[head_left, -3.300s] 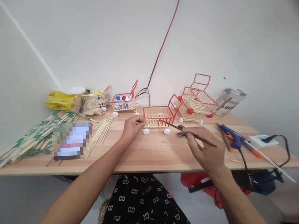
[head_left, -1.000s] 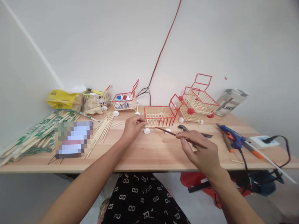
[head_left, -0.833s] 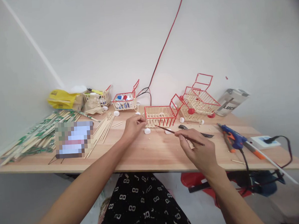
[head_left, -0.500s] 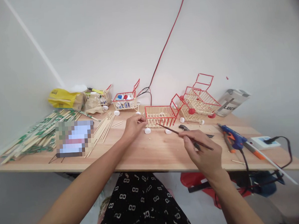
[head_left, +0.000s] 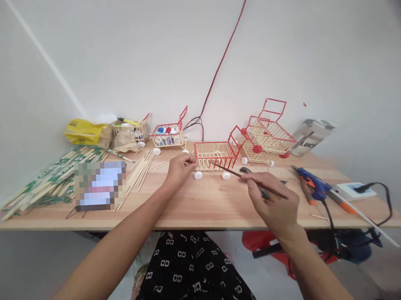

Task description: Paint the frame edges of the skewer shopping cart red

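A miniature shopping cart made of thin wooden sticks stands mid-table, on white round wheels. Its top rim and handle are red, and several side sticks toward the right are red too. My left hand closes its fingertips on the cart's left front corner. In my right hand is a thin dark paintbrush, gripped like a pen. The brush tip reaches the front side sticks; whether it touches them I cannot make out. Partly behind the right hand lies a dark utility knife.
More stick carts stand along the wall, one pair stacked at right beside a metal can. Left are wrapped chopsticks, loose sticks and a phone. A blue glue gun and power strip lie right.
My right hand and the paintbrush have shifted very slightly, with the tip a little higher against the cart's side. The left hand and the cart stay in place.
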`<state>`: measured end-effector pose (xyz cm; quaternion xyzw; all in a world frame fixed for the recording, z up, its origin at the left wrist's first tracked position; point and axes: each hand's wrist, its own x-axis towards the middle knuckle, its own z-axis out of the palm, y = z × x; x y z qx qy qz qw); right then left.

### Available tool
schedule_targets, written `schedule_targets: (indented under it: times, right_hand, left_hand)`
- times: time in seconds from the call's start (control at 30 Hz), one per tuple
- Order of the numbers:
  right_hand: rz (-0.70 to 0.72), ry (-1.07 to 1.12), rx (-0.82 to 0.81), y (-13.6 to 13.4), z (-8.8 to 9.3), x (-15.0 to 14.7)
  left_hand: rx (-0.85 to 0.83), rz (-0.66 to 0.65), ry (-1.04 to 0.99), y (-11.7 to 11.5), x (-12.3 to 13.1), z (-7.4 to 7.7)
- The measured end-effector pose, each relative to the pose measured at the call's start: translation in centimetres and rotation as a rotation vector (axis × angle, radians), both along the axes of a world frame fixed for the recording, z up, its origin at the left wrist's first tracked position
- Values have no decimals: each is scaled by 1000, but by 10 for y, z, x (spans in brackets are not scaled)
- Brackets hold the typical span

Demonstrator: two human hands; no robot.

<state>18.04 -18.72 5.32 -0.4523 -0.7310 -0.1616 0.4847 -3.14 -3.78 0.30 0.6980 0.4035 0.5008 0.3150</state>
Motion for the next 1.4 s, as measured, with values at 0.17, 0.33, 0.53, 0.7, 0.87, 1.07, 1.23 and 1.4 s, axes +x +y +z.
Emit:
schedule_targets:
  times: [0.17, 0.33, 0.53, 0.7, 0.87, 1.07, 1.23, 1.4]
  right_hand:
    - [6, -47, -20, 6, -5, 1]
    - [11, 33, 32, 2, 2, -1]
    - [46, -36, -46, 5, -8, -2]
    - [52, -53, -48, 13, -11, -6]
    - [47, 34, 22, 6, -4, -8]
    - [63, -18, -39, 9, -13, -5]
    - [42, 15, 6, 9, -7, -6]
    - [82, 10, -15, 5, -9, -3]
  left_hand:
    - [-3, -2, 6, 0, 0, 0]
    - [-3, 2, 8, 1, 0, 0]
    - [3, -11, 7, -1, 0, 2]
    - [11, -13, 3, 0, 0, 0]
    - [17, -11, 12, 0, -1, 0]
    - [18, -9, 15, -1, -1, 1]
    - [15, -9, 10, 1, -1, -1]
    - [11, -15, 4, 0, -1, 1]
